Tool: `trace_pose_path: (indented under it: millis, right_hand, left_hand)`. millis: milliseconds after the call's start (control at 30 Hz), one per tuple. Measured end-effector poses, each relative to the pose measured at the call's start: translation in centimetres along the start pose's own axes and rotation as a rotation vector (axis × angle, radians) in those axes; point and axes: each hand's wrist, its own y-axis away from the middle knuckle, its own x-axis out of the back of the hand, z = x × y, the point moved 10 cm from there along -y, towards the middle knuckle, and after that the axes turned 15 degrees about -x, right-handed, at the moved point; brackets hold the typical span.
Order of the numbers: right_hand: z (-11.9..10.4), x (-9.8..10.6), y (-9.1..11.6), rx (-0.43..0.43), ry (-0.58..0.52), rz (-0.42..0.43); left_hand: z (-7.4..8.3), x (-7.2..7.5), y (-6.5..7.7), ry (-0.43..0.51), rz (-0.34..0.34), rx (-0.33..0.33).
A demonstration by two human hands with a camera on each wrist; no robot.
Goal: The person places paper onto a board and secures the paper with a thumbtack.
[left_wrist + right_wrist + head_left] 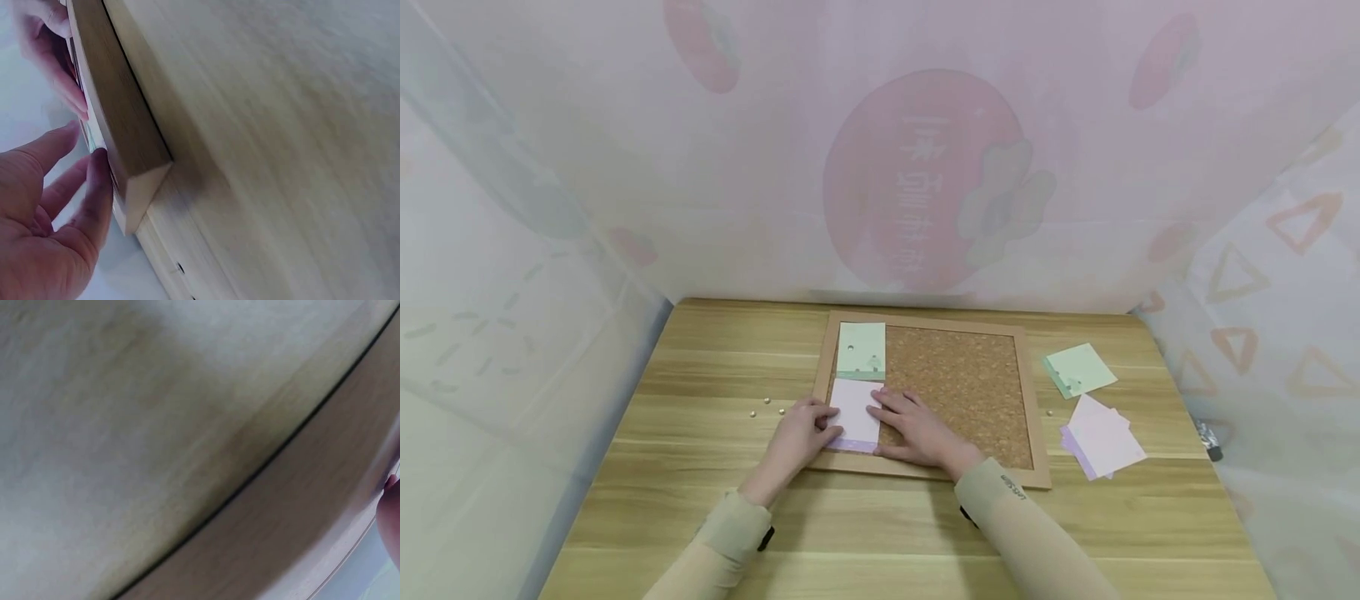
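So you've got both arms reaching in over the wood-grain table (pixel 850 533), tan sleeves (pixel 1026 517) on, with a bit of something black (pixel 766 539) poking out under the left cuff. Your right hand (pixel 921 433) has its fingers spread wide, tips on the right side of the pale lilac note (pixel 856 408). Your left hand (pixel 801 431) is on the note's other side, thumb and fingers a bit bent with a gap between them, tips at the left edge; can't tell if they're pinching the paper.

That note lies flat in the near left corner of the wood-framed corkboard (pixel 958 392), purple strip toward you. Off the board to the right there's a fanned pile of lilac notes (pixel 1108 446).

Slightly farther out, three small gold-looking pieces (pixel 767 401) sit left of the frame, plus a single one (pixel 1049 412) just past its right side. Beyond the pile is a loose green note (pixel 1081 369), and another green note (pixel 861 346) lies on the cork just above your lilac one. Way back hangs a pinkish curtain (pixel 760 192) with a big red fruit print (pixel 880 183).
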Motion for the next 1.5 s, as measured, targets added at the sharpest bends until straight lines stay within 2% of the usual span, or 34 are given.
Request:
trace_pose_path:
  millis: [133, 333, 600, 800, 1033, 1333, 1500]
  right_hand:
    - [0.0, 0.2, 0.0, 0.016, 0.003, 0.025]
    - [-0.2, 0.4, -0.1, 0.014, -0.009, 0.023]
    - [0.1, 0.2, -0.4, -0.011, 0.000, 0.002]
    - [0.3, 0.1, -0.4, -0.011, 0.002, 0.007]
    - [0.4, 0.1, -0.4, -0.028, 0.004, -0.010]
    - [0.4, -0.4, -0.4, -0.035, 0.006, -0.025]
    - [0.3, -0.7, -0.4, -0.036, 0.014, -0.032]
  left_hand:
    - [-0.7, 0.6, 0.1, 0.041, -0.008, 0.013]
    - [-2.9, 3.2, 0.7, 0.095, 0.043, 0.035]
    - [-7.2, 6.3, 2.2, 0.067, 0.110, 0.086]
    - [-9.4, 8.0, 3.6, 0.008, 0.129, 0.104]
    - [-10.6, 8.1, 4.2, -0.019, 0.135, 0.075]
    - [-11.8, 7.3, 4.4, -0.028, 0.130, 0.090]
    - [-12.1, 6.9, 4.6, -0.044, 0.100, 0.100]
